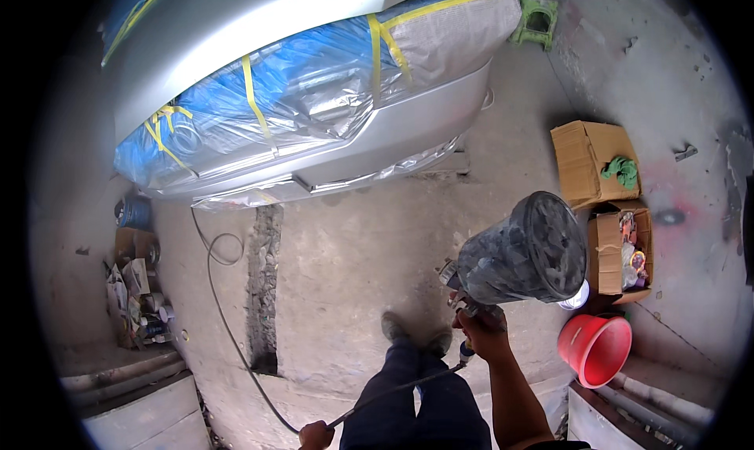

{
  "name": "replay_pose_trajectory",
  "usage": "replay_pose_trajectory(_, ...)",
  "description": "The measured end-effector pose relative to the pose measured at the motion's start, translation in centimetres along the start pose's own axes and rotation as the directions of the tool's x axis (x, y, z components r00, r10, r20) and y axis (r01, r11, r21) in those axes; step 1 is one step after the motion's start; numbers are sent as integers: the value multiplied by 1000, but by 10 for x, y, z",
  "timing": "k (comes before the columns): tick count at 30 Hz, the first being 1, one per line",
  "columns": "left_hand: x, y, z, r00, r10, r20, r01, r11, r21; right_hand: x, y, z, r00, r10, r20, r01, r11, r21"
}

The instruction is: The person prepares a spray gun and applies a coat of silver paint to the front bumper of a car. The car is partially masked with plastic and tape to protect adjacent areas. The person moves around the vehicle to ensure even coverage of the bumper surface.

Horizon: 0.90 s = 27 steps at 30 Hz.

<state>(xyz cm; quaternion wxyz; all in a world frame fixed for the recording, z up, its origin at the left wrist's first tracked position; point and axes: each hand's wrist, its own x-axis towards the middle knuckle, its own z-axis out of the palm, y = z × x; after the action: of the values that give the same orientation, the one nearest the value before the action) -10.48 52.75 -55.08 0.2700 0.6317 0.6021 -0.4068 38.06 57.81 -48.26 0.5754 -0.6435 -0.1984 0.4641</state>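
In my right hand [483, 334] is a paint spray gun [449, 276], my fingers wrapped round its grip. A large dark, paint-smeared cup [522, 250] sits on top of the gun, its round lid tilted toward the right. From the base of the grip an air hose [393, 393] runs left across my legs. My left hand [316, 434], low in the view, is closed on this hose. Ahead is the silver bumper [424, 128] of a car, apart from the gun. Blue and clear masking plastic [306, 81] with yellow tape [253, 96] covers parts of the car.
Cardboard boxes [577, 163] stand to the right, one with a green cloth [620, 171]. A red bucket [577, 348] lies tipped nearby. The hose loops over the floor beside a rough trench [265, 285]. Assorted cans and boxes [141, 293] crowd the left; a green stool [537, 22] stands far right.
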Motion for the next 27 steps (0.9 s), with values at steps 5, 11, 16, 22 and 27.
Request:
replay_pose_trajectory(5, 16, 17, -28, 981, 40, 191, -39, 999, -11, 19, -3, -10, 999, 45, 29, -43, 997, -57)
replay_pose_trajectory(11, 19, 55, -43, 955, 269, -124, -291, 930, -223, 7, -34, -92, 737, -83, -670, 45, 996, -74)
replay_pose_trajectory(16, -4, 88, -33, 899, 366, -239, -424, 864, -272, 1, -19, -130, 705, -70, -706, 27, 997, -73)
replay_pose_trajectory(22, -56, 147, -34, 836, 505, 214, -498, 863, -88, 25, 0, -114, 988, 51, -144, -49, 999, 21)
replay_pose_trajectory(27, -90, 210, -3, 771, 494, 401, -508, 858, -80, 61, -9, -103, 975, 96, 201, -100, 995, 6)
